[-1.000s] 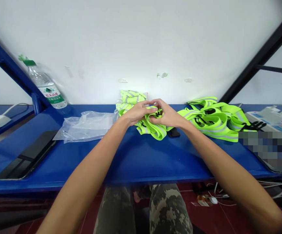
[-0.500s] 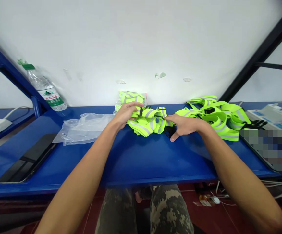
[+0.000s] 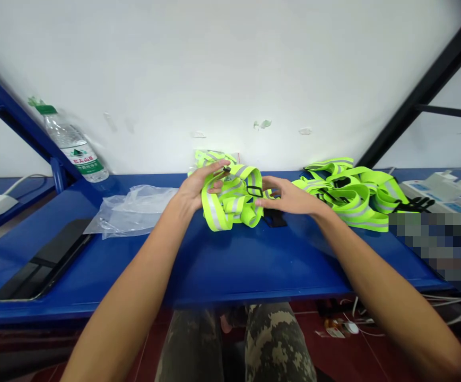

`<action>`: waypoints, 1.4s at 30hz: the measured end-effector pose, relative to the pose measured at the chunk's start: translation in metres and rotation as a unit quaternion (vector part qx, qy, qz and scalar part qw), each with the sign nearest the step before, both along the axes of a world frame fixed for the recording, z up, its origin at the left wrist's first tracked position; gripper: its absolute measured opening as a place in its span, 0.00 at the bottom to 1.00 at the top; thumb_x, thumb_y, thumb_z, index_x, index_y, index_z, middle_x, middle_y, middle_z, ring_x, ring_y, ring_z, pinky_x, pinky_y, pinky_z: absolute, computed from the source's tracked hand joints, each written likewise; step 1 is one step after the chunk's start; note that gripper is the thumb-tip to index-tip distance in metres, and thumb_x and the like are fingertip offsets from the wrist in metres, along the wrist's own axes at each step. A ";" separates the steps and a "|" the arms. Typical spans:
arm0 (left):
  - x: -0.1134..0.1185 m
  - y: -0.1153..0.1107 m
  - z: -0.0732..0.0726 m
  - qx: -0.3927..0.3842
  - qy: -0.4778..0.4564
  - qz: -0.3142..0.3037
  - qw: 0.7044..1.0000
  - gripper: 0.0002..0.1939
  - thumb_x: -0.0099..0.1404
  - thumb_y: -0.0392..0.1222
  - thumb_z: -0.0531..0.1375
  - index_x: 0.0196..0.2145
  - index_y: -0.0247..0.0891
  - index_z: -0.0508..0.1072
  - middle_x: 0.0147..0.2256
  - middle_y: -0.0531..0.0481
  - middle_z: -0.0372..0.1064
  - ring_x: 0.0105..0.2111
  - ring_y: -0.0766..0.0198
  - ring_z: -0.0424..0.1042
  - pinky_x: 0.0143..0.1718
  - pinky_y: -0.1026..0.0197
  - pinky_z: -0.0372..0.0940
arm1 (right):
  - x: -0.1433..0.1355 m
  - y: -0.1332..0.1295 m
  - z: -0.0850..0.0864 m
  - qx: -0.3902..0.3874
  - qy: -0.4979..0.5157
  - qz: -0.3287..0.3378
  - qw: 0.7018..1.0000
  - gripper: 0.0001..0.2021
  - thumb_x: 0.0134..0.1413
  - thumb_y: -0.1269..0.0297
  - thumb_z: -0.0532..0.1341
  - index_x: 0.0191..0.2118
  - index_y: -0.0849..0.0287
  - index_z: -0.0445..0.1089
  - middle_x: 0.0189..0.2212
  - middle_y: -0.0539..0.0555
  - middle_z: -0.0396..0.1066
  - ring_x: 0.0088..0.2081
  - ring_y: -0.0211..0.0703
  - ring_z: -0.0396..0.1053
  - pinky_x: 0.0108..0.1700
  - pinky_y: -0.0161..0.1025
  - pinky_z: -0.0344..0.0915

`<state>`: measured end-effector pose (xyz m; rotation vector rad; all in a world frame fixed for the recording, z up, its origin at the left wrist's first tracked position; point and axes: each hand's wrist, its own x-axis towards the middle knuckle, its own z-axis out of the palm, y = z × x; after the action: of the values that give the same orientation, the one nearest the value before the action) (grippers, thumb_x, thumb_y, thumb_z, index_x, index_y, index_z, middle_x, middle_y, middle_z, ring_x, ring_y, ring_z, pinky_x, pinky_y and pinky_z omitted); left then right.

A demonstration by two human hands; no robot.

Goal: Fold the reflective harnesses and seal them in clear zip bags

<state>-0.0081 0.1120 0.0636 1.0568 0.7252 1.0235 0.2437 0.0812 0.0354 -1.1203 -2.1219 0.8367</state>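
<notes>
A loose bundle of neon yellow-green reflective strap (image 3: 236, 204) with grey stripes sits in front of me at the middle of the blue table. My left hand (image 3: 200, 188) is closed on its left side, thumb and fingers around the webbing by a small black clip. On the right side, my right hand (image 3: 284, 195) pinches the strap beside a black rectangular buckle (image 3: 254, 191); its fingertips are partly hidden. A flat black piece (image 3: 275, 218) lies under the right hand. Behind the bundle is a clear bag (image 3: 214, 156) with more yellow-green strap inside.
Clear plastic bags (image 3: 135, 209) lie left of the bundle, near a dark phone-like slab (image 3: 43, 260). A water bottle (image 3: 77, 148) leans at the back left. More reflective straps (image 3: 357, 193) with black buckles are heaped right. White power strips (image 3: 441, 191) are at the far right.
The bundle has been lifted and turned, with a strap loop now hanging at its left and the buckle facing me. My right hand has shifted slightly left and closed in on it.
</notes>
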 end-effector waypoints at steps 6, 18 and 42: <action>0.005 -0.004 -0.012 0.219 0.306 0.092 0.922 0.30 0.43 0.49 0.75 0.44 0.36 0.80 0.37 0.45 0.77 0.34 0.61 0.73 0.36 0.60 0.65 | -0.019 0.002 -0.003 0.120 0.160 -0.148 0.969 0.09 0.46 0.64 0.63 0.36 0.59 0.72 0.33 0.52 0.74 0.35 0.43 0.71 0.41 0.42 0.69; 0.011 -0.001 -0.019 0.366 0.466 0.193 0.782 0.21 0.69 0.54 0.53 0.35 0.35 0.78 0.33 0.47 0.77 0.32 0.61 0.70 0.34 0.61 0.58 | -0.029 -0.028 0.011 0.070 0.144 -0.002 0.987 0.14 0.43 0.63 0.69 0.33 0.58 0.64 0.28 0.47 0.65 0.29 0.35 0.60 0.32 0.35 0.58; 0.024 -0.015 -0.018 0.391 0.426 0.221 0.785 0.24 0.70 0.55 0.52 0.34 0.36 0.80 0.27 0.49 0.74 0.29 0.61 0.68 0.34 0.61 0.58 | -0.001 -0.011 0.016 0.110 0.207 -0.144 0.962 0.13 0.37 0.66 0.69 0.35 0.58 0.74 0.27 0.49 0.68 0.30 0.39 0.67 0.34 0.39 0.67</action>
<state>0.0154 0.0967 0.0457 2.2307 1.3793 1.2744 0.2431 0.0700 0.0518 -1.0033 -1.6158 0.6157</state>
